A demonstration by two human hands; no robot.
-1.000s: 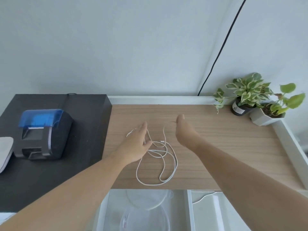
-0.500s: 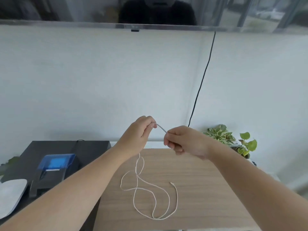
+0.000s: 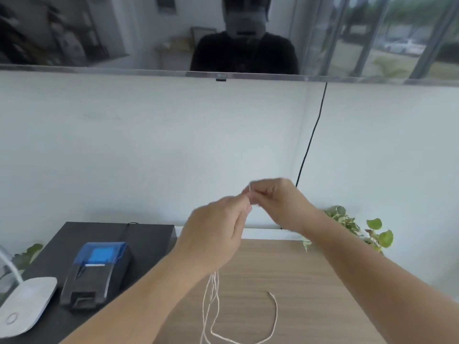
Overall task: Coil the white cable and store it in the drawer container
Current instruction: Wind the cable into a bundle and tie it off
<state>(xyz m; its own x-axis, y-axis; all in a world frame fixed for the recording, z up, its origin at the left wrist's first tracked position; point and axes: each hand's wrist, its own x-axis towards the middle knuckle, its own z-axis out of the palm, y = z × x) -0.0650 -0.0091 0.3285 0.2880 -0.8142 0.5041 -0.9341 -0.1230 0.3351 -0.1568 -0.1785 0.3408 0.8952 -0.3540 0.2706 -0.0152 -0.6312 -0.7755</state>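
The white cable [image 3: 211, 301] is pinched at its upper end between both hands, raised above the wooden desk [image 3: 298, 281]. From the left hand [image 3: 218, 234] its strands hang toward 6 o'clock, and the free end curls on the desk at 4 o'clock. The right hand [image 3: 275, 202], fingers curled, pinches a short loop at 1 o'clock of the left, knuckles touching.

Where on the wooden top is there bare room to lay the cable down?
Bare wood lies right of the white cable, between its loose end and the plants. The dark mat to the left is crowded by the printer and white device.
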